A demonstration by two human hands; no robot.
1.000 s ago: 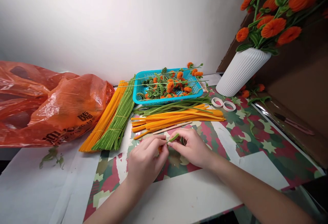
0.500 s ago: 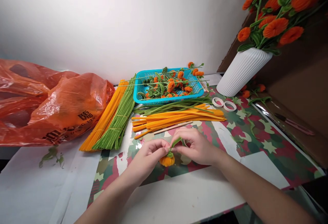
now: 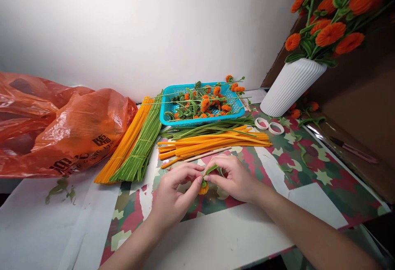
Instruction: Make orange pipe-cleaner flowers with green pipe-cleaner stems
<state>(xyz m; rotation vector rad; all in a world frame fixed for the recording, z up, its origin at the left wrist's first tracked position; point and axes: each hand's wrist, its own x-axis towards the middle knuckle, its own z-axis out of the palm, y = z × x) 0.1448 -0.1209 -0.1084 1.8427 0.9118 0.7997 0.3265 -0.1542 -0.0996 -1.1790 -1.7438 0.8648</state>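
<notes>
A small yellow-orange flower (image 3: 203, 188) with a green top hangs between my two hands above the camouflage-patterned mat. My left hand (image 3: 179, 189) has its thumb and forefinger closed at the flower's green base. Close beside it, my right hand (image 3: 232, 178) pinches a green leaf-like strip (image 3: 212, 169) that rises from the same base. The fingertips of both hands nearly meet there. My left hand partly covers the flower.
Orange and green stem bundles (image 3: 135, 154) lie by a red plastic bag (image 3: 77, 134). Behind the loose orange stems (image 3: 212, 141) sits a blue basket (image 3: 164, 113) of flowers. Two tape rolls (image 3: 261, 123) and a white vase (image 3: 291, 87) stand right.
My left hand has turned and shifted over the flower, hiding more of it. My right hand stays almost in place. The view has moved slightly.
</notes>
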